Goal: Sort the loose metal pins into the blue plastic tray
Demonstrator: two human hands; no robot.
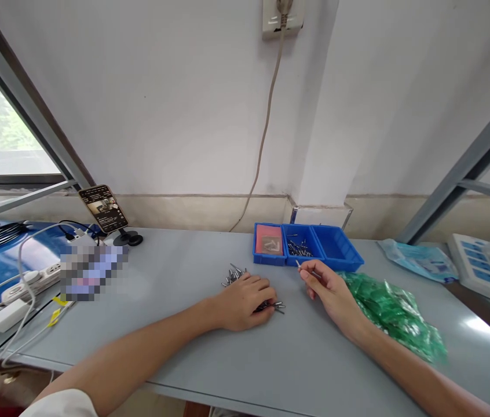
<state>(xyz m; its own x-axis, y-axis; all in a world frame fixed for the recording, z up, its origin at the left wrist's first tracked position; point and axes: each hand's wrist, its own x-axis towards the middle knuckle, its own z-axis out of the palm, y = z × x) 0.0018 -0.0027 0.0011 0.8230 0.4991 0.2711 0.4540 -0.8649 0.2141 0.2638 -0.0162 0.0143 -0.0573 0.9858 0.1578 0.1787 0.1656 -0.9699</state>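
Note:
My left hand (pixel 248 301) rests on the grey table with its fingers curled over a heap of small metal pins (pixel 278 306). Some pins poke out between thumb and fingers, and more metal pins (pixel 233 273) lie just beyond the knuckles. My right hand (pixel 321 285) is raised by the front of a blue three-part tray (pixel 286 262), its thumb and forefinger pinching one slim metal pin (pixel 298 264). In the tray's middle compartment lie several loose pins (pixel 299 249). The left compartment holds a pink piece (pixel 269 233) with a small clear bag; the right compartment is bare.
Crumpled green plastic bag (pixel 395 315) lies beside my right forearm. Farther right are a light-blue packet (pixel 419 260) and a white power strip (pixel 483 272). At the left stand a phone on a stand (pixel 103 209), a power strip (pixel 32 285) and tangled cables. A wall (pixel 193 116) closes the back.

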